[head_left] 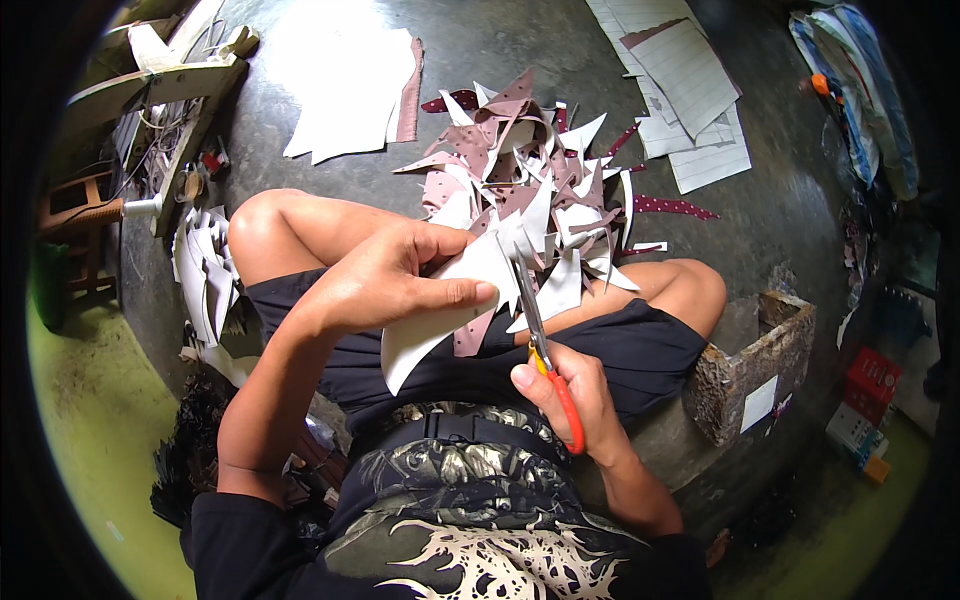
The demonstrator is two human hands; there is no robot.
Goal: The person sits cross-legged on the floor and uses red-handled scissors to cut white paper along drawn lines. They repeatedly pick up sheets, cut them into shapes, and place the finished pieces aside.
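My left hand pinches a white sheet piece between thumb and fingers, its curved lower edge hanging over my lap. In my right hand is a pair of scissors with orange and yellow handles. The scissors' blades point away from me and meet the sheet's right side; whether they are fully closed is hard to make out. Just beyond lies a heap of cut scraps, white, dusty pink and dark red with dots. Several white scraps lie against my right leg.
White cut sheets with a pink edge lie on the floor at the far left. Lined white pieces are at the far right. A worn open box stands by my right knee. More white pieces are stacked beside my left knee.
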